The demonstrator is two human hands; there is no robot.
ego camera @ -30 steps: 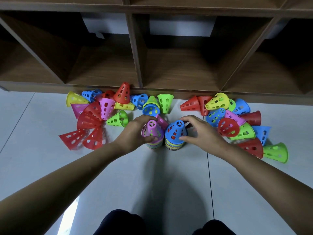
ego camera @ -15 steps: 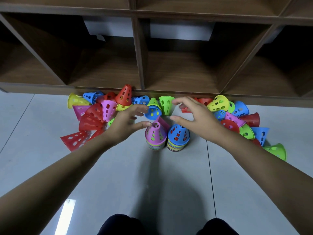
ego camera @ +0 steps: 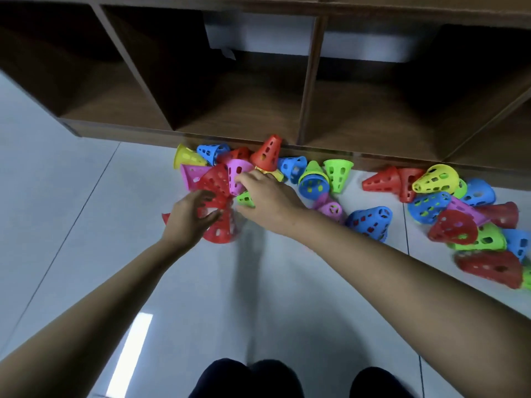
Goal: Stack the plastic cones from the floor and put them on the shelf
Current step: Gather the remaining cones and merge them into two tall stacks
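Now left hand (ego camera: 189, 216) grips a red holed plastic cone (ego camera: 221, 231); right hand's (ego camera: 270, 199) spread fingers (ego camera: 244, 178) touch a pink plastic cone (ego camera: 237, 168) before the brown wooden shelf (ego camera: 230, 122).

Both forearms are bare right to the frame edge, L forearm (ego camera: 94, 305) coming in from approx. 7 o'clock and R forearm (ego camera: 402, 271) from approx. 4 o'clock. L hand (ego camera: 191, 216) and R hand (ego camera: 270, 199) are bare too, fingers a bit blurred, so nails etc. can't be made out. At 6 o'clock the legs are in dark, near-black fabric: two rounded shapes, L knee (ego camera: 244, 377) and R knee (ego camera: 379, 382), both cut by the bottom edge, cloth too dark to show seams or weave.
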